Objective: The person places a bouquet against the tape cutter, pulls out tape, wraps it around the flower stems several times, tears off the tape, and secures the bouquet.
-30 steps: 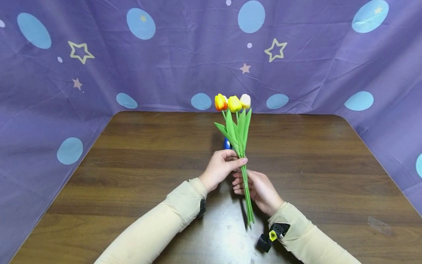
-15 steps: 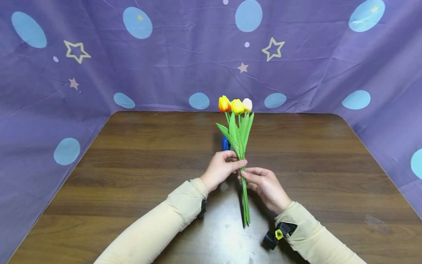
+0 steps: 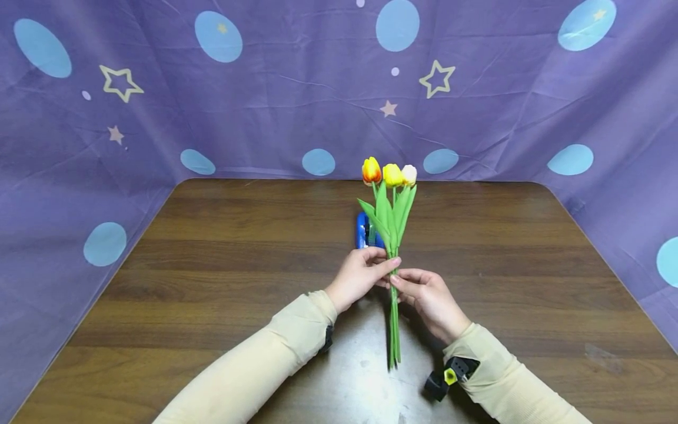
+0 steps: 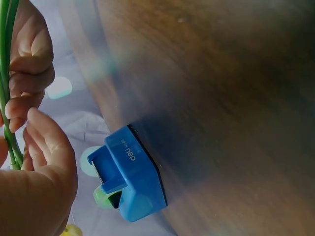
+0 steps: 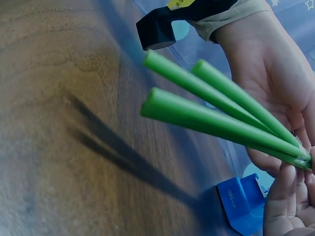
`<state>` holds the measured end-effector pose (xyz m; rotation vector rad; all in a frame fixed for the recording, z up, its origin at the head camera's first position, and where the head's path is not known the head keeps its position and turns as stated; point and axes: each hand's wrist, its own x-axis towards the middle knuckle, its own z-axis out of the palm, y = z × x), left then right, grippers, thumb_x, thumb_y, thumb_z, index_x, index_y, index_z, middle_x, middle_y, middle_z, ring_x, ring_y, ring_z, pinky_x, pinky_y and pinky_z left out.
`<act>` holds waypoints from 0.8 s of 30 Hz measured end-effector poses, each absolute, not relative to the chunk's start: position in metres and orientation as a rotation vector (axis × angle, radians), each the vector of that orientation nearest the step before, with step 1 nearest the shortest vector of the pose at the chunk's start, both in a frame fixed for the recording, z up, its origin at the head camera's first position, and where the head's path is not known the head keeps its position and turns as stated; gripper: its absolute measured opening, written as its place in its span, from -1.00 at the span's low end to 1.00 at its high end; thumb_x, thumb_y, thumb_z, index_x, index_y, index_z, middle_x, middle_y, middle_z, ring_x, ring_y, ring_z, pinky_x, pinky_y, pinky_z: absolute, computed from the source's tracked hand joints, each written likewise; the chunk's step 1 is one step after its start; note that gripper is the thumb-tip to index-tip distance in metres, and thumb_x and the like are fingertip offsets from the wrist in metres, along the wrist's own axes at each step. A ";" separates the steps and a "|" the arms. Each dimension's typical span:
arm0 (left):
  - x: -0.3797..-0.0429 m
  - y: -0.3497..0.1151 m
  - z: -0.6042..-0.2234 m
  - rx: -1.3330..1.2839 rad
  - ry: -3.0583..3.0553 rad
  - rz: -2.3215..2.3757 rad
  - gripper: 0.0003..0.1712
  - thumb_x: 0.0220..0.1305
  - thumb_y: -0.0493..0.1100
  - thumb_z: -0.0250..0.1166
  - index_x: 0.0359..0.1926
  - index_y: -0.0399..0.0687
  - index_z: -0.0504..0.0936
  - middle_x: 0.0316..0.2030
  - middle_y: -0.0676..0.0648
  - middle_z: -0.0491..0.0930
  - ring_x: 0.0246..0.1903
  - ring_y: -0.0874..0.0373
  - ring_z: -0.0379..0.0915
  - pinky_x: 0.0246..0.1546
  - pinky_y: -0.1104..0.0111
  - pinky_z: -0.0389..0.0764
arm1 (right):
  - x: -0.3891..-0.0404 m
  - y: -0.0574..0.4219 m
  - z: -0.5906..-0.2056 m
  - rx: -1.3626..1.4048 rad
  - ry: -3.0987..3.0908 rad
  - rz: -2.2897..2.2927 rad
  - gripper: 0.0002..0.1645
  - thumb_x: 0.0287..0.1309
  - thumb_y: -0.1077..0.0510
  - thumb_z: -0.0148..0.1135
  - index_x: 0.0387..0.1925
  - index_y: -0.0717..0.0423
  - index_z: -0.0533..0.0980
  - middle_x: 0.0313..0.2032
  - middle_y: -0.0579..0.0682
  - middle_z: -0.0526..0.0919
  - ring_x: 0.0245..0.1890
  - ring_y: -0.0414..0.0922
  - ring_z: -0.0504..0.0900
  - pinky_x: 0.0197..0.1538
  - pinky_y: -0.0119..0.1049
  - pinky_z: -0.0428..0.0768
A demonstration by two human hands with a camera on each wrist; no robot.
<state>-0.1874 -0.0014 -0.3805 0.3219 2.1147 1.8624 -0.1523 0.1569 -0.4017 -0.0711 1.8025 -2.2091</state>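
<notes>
A bunch of artificial tulips (image 3: 391, 218) stands nearly upright in the head view, with orange-yellow, yellow and white blooms over green leaves. My left hand (image 3: 356, 275) grips the stems just under the leaves, thumb across the front. Right below it, my right hand (image 3: 438, 303) pinches the same stems between thumb and fingers. Shiny clear tape (image 5: 300, 160) shows around the stems at the fingers in the right wrist view. The lower stem ends (image 5: 167, 105) stick out free. Behind the hands sits a blue tape dispenser (image 4: 138, 172), partly hidden by the leaves in the head view.
The brown wooden table (image 3: 238, 229) reaches back to a purple curtain (image 3: 296, 88) with stars and blue spots. A small clear scrap (image 3: 602, 358) lies at the right of the table. A black camera mount (image 3: 450, 377) hangs from the right wrist.
My right hand has closed its thumb onto the stems, where earlier its fingers lay loosely behind them. The blooms have shifted right and the bunch is straighter, showing more of the tape dispenser.
</notes>
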 end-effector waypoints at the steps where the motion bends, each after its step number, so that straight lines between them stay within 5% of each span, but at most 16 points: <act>1: -0.187 -0.001 -0.381 0.322 2.116 1.851 -0.64 0.40 -0.16 0.23 -0.03 -0.46 0.58 -0.24 -0.36 0.69 -0.52 0.35 0.54 -0.30 0.36 0.69 | -0.152 0.157 -0.402 -0.069 1.812 -2.210 -0.81 0.31 0.32 0.13 -0.09 0.30 0.56 -0.33 -0.17 0.77 -0.29 -0.28 0.69 -0.20 -0.40 0.62; 7: -0.182 -0.001 -0.385 0.329 2.120 1.781 -0.58 0.43 -0.10 0.20 0.01 -0.44 0.58 -0.25 -0.34 0.70 -0.44 0.29 0.58 -0.30 0.33 0.71 | -0.152 0.159 -0.401 0.010 1.873 -2.231 -0.76 0.29 0.36 0.12 -0.05 0.40 0.55 -0.37 -0.20 0.74 -0.37 -0.29 0.68 -0.20 -0.40 0.63; 15: -0.168 -0.001 -0.387 0.344 2.153 1.634 -0.55 0.24 -0.14 0.39 0.01 -0.40 0.58 -0.21 -0.27 0.72 -0.37 0.01 0.72 -0.37 0.29 0.71 | -0.155 0.162 -0.398 0.131 1.893 -2.291 -0.86 0.29 0.35 0.14 -0.28 0.16 0.62 -0.43 -0.20 0.71 -0.41 -0.31 0.64 -0.24 -0.45 0.59; 24: -0.154 0.002 -0.384 0.429 2.356 1.378 -0.62 0.10 -0.17 0.49 -0.10 -0.28 0.66 -0.32 -0.13 0.75 -0.43 0.17 0.69 -0.40 0.46 0.63 | -0.160 0.169 -0.398 0.135 1.882 -2.339 -0.79 0.29 0.36 0.17 -0.38 0.04 0.64 -0.48 -0.17 0.71 -0.47 -0.28 0.62 -0.26 -0.40 0.59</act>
